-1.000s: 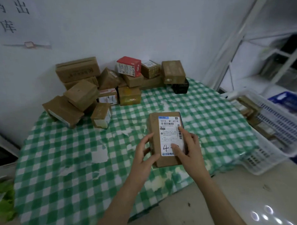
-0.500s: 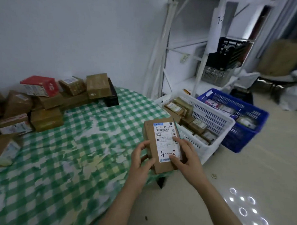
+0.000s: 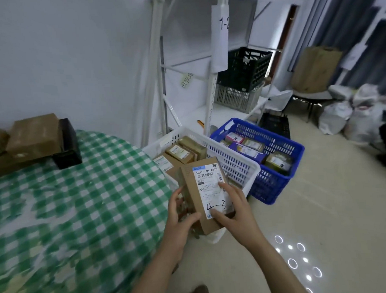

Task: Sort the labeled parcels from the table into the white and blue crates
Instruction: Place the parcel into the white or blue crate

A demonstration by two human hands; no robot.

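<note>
Open floor (image 3: 334,206) stretches right of the blue crate (image 3: 269,183), leaving free passage there. The white crate (image 3: 237,166) stands wedged between the table (image 3: 101,194) and the blue crate. Parcels (image 3: 179,153) fill its far end; its near end appears free, though the held parcel (image 3: 202,190) hides it. A shelf post (image 3: 209,97) rises just beyond.

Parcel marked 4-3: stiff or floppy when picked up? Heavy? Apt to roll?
Probably stiff: the parcel shows flat faces and sharp edges. Likely light: left hand and right hand hold it aloft by fingers at its edges. Flat box, unlikely to roll.
</note>
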